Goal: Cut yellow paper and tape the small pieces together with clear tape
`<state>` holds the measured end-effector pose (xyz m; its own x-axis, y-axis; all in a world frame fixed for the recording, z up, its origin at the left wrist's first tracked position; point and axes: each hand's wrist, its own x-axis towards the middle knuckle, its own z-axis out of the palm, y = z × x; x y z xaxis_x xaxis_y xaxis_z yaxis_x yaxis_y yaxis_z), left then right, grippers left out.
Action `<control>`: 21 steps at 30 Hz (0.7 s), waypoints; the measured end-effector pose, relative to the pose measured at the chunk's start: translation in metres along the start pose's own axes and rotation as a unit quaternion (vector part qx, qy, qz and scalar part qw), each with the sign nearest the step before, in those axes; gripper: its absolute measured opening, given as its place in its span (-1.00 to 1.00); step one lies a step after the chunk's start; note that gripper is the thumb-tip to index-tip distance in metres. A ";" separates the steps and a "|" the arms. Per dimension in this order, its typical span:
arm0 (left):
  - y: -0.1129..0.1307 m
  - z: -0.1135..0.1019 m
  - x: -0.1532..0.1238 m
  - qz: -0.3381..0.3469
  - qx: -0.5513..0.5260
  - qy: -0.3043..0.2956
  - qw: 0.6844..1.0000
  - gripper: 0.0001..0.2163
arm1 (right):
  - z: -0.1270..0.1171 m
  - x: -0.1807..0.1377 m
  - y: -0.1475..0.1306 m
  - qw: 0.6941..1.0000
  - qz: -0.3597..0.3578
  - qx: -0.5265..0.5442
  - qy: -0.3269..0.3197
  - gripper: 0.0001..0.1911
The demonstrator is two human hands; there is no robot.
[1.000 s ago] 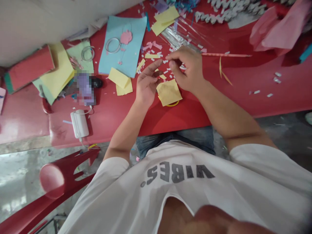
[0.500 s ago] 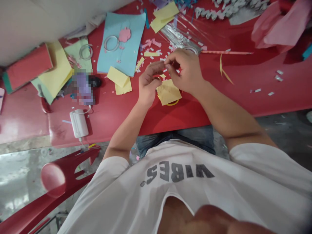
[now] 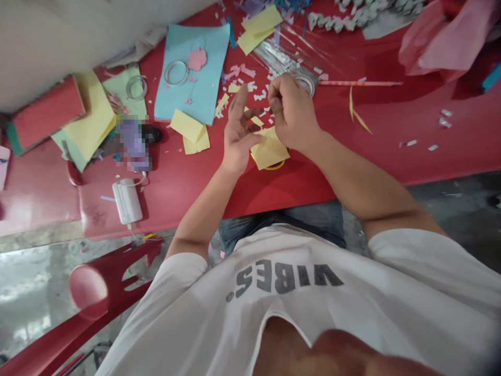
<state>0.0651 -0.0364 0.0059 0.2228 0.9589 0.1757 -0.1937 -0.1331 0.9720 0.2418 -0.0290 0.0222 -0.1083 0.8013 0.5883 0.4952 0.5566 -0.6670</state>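
My left hand point(image 3: 238, 133) is raised above the red table point(image 3: 176, 177), with its index finger stretched up and the other fingers spread. My right hand point(image 3: 291, 115) is closed in a pinch right beside those fingertips, on something too small to make out. Under both hands lies a yellow paper square point(image 3: 270, 151) on top of a yellow ring. White and pink paper scraps point(image 3: 250, 86) are scattered just beyond the hands. A clear tape roll point(image 3: 307, 83) sits behind my right hand.
A light blue sheet point(image 3: 195, 89) with a tape ring and a pink cut-out lies at the back left. Yellow squares point(image 3: 191, 133), a white charger point(image 3: 127, 201), a pink stick point(image 3: 360, 83) and a red chair point(image 3: 94, 292) are around.
My left hand went from curled against the right hand to fingers spread with the index up. My right hand stayed pinched and shifted slightly left.
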 end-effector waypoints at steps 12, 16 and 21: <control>0.021 -0.010 0.001 -0.051 -0.071 -0.054 0.995 -0.54 | -0.003 0.001 -0.004 0.999 -0.004 0.039 0.030 -0.79; 0.021 -0.010 0.001 -0.047 -0.079 -0.067 0.994 -0.52 | -0.004 0.000 -0.004 0.999 0.005 0.028 0.014 -0.78; 0.021 -0.009 0.002 -0.031 -0.069 -0.078 0.994 -0.59 | -0.005 -0.002 -0.004 1.000 0.021 -0.021 -0.008 -0.81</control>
<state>0.0531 -0.0352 0.0249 0.3816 0.9122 0.1494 -0.3022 -0.0296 0.9528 0.2446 -0.0337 0.0265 -0.1000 0.8276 0.5524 0.5354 0.5127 -0.6712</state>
